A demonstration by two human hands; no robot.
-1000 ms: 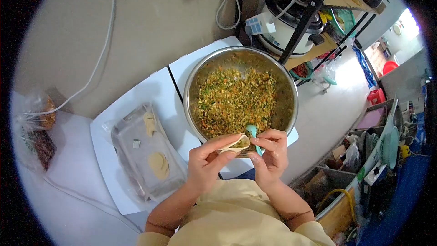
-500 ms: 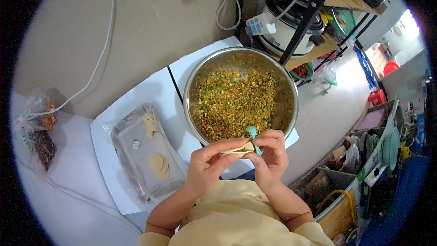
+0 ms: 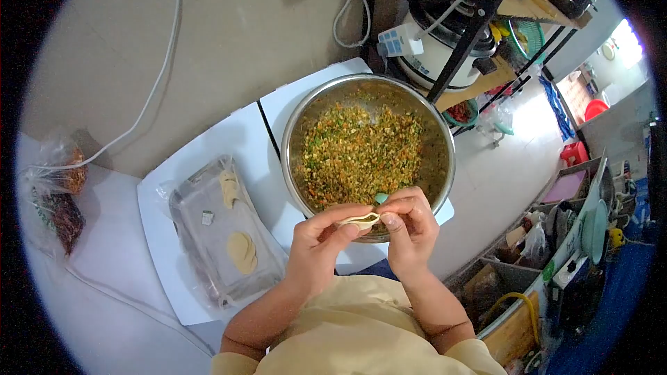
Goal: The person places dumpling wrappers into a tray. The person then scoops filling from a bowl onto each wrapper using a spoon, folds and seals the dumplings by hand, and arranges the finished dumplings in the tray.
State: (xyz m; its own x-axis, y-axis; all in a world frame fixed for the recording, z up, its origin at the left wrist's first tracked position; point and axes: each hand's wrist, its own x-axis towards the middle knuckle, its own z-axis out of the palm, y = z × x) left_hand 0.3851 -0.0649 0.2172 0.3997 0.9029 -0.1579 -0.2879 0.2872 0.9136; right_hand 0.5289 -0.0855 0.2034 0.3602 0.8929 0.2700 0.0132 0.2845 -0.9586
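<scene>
A large steel bowl (image 3: pixel 294 182) holds chopped, mixed filling (image 3: pixel 361 153). At its near rim my left hand (image 3: pixel 316 243) pinches a folded dough wrapper (image 3: pixel 360 221), with some filling showing in its opening. My right hand (image 3: pixel 411 232) is closed, its thumb and finger at the wrapper's right end. A teal spoon (image 3: pixel 381 198) is held in that same hand; only its tip shows above the fingers. To the left, a plastic-covered tray (image 3: pixel 201 257) bears round wrappers (image 3: pixel 242 253), more dough pieces (image 3: pixel 228 189) and a small pale object (image 3: pixel 208 218).
Bagged food (image 3: pixel 59 222) lies at the far left by a white cable. Behind the bowl stand a black-framed shelf (image 3: pixel 467 38), a rice cooker (image 3: pixel 434 55) and a power strip (image 3: pixel 401 40). Crates and a wooden box (image 3: pixel 511 330) are at the right.
The wrapper's right end has been drawn closer together between the fingers. My right hand has moved slightly up and inward, and the spoon is now mostly covered by its fingers.
</scene>
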